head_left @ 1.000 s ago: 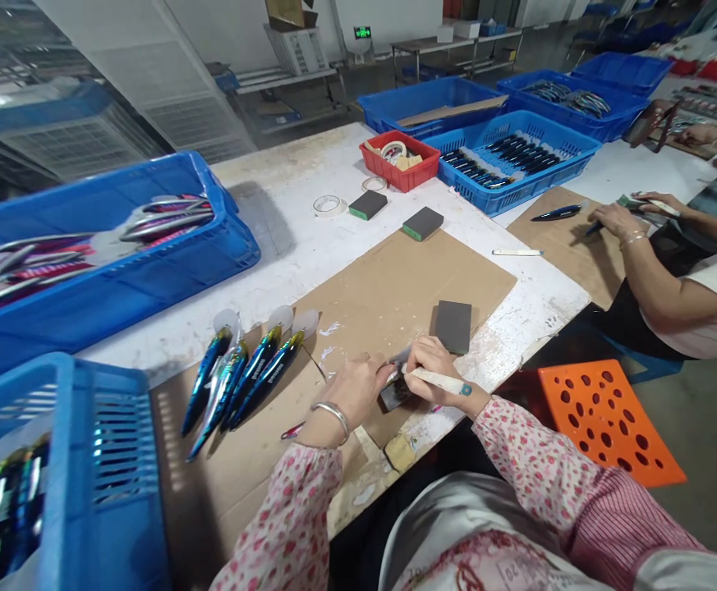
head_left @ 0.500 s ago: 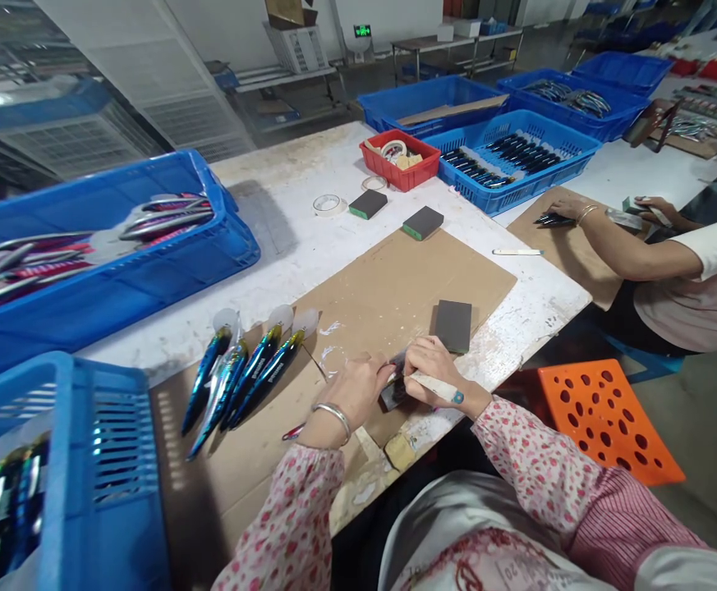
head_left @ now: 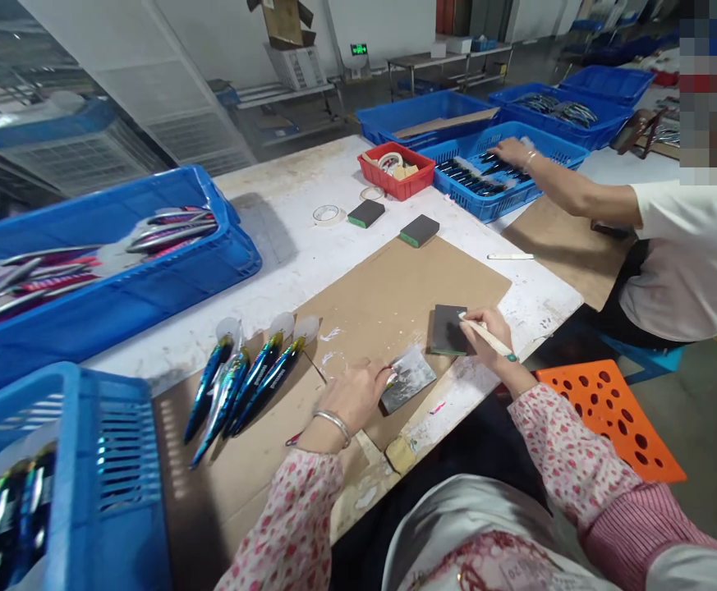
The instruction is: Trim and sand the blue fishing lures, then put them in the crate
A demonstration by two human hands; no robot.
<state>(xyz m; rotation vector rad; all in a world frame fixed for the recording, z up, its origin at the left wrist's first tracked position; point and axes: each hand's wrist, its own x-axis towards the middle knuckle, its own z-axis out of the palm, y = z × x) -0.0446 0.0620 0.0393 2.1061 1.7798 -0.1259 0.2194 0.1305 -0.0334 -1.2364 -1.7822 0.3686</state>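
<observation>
My left hand [head_left: 351, 400] is closed low over the cardboard [head_left: 407, 287], apparently round a fishing lure [head_left: 293, 440] mostly hidden beneath it; a small coloured end shows by the wrist. Just right of those fingers lies a flat grey abrasive pad [head_left: 408, 381] smeared with white dust. My right hand [head_left: 492, 335] grips a slim white stick-like tool [head_left: 489, 336] with a teal end. Its fingertips are at the right edge of a dark sanding block [head_left: 448, 330]. Several blue lures [head_left: 250, 382] with clear round lips lie left of my left hand.
Blue crates with lures stand at left [head_left: 210, 246] and near left [head_left: 112, 460]. Two more sanding blocks [head_left: 420, 231], a tape roll [head_left: 328, 215] and a red basket [head_left: 402, 185] are farther back. A co-worker's arm [head_left: 580, 193] reaches into a blue basket [head_left: 487, 209]. An orange stool [head_left: 610, 419] stands right.
My right hand has moved right, away from my left hand, to the sanding block, still with the white tool. The dusty grey pad is now uncovered. The co-worker's hand has moved into the basket.
</observation>
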